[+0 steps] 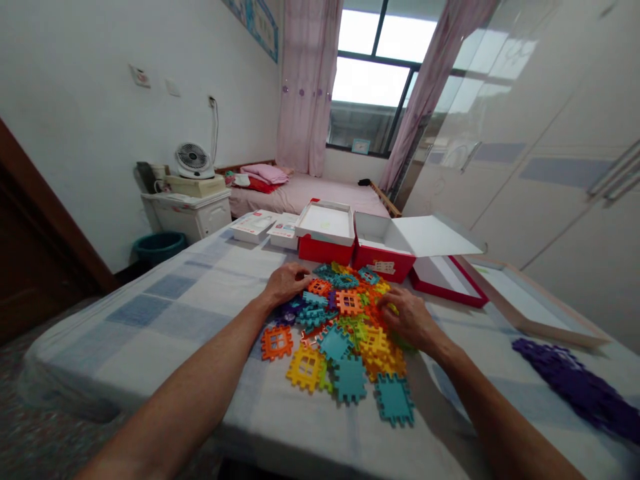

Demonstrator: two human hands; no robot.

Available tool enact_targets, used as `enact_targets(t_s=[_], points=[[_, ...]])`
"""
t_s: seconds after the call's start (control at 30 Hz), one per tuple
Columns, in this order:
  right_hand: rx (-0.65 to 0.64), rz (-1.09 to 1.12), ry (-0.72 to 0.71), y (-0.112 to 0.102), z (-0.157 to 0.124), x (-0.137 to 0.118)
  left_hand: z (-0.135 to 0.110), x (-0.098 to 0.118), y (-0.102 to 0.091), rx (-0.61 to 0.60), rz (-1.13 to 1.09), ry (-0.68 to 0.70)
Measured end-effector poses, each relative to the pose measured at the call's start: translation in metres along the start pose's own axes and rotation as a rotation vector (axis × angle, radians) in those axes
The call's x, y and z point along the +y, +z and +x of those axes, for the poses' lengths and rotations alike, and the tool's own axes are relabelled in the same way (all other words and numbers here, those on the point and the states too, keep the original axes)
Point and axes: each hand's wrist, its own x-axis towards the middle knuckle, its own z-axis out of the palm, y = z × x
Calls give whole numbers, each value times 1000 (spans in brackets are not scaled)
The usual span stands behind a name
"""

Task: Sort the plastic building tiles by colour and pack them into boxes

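A heap of flat plastic interlocking tiles in orange, yellow, teal, green and purple lies on the table in front of me. My left hand rests on the heap's left far edge, fingers curled over purple and teal tiles. My right hand lies on the heap's right side, fingers bent around a yellow-green tile. A teal tile and a yellow tile lie nearest me.
The table carries a blue-checked cloth. Open red boxes stand behind the heap, with small white boxes to their left. A shallow tray and a row of purple tiles lie at the right. A bed and nightstand stand behind.
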Motion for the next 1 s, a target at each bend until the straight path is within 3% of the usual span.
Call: enact_targets(t_s=[0.07, 0.13, 0.23, 0.3, 0.57, 0.77, 0.9, 1.0], points=[[83, 20, 7, -1, 0, -5, 0, 1, 0, -9, -34, -4], [141, 101, -98, -1, 5, -19, -1, 2, 0, -24, -71, -8], [93, 204, -323, 4, 13, -42, -2, 4, 1, -42, -117, -4], [52, 193, -368, 7, 15, -50, -2, 5, 1, -52, -152, -8], [23, -13, -122, -2, -3, -23, -2, 10, 2, -39, -276, -1], [7, 159, -261, 11, 9, -43, -3, 18, 5, -58, -495, -4], [-1, 158, -213, 17, 13, -47, -4, 25, 3, -80, -657, -43], [4, 204, -145, 7, 8, -38, -7, 35, -1, -136, -746, -65]])
